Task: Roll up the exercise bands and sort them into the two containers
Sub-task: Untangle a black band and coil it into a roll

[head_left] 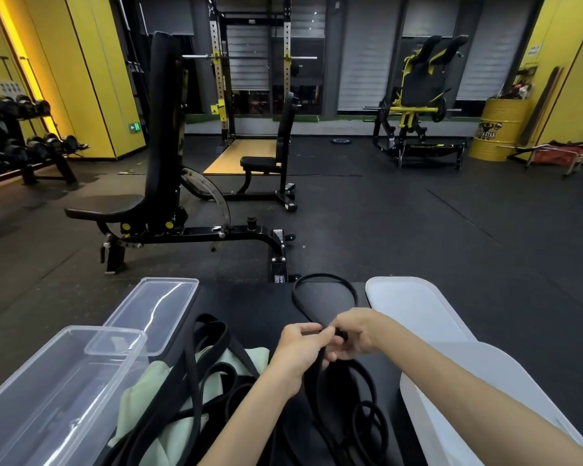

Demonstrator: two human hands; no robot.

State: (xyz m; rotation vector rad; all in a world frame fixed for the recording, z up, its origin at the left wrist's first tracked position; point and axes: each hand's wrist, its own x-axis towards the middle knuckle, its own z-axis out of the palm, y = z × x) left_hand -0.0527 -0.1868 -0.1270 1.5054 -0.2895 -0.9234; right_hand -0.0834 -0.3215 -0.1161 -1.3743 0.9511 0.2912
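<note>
- At the middle of the black padded surface point(256, 307), the left hand point(300, 351) and right hand point(354, 334) meet, fingertips nearly touching.
- Both hands have their fingers curled and pinch the same thin black exercise band point(306, 312). The right hand's grip is partly hidden behind its own knuckles.
- Just beyond the hands, this band stretches away in 1 open loop that lies flat on the pad. Its far curve reaches about as far as the pad's far edge.
- Below the hands, between the 2 forearms, more black loops point(367, 408) lie coiled on the pad.
- Left of the left forearm lies a tangled pile of black bands point(209, 375), crossing over a pale green band point(152, 378).
- Further left of that pile stands a clear plastic container point(31, 398). Nothing shows inside it.
- A clear lid point(155, 311) lies flat beyond the clear container, with 1 corner of the container overlapping it.
- Right of the right forearm sits a white container point(451, 381), and a white lid point(411, 307) lies beyond it, just right of the band's loop.
- Well beyond the hands, an adjustable gym bench point(162, 129) stands on the dark floor.
</note>
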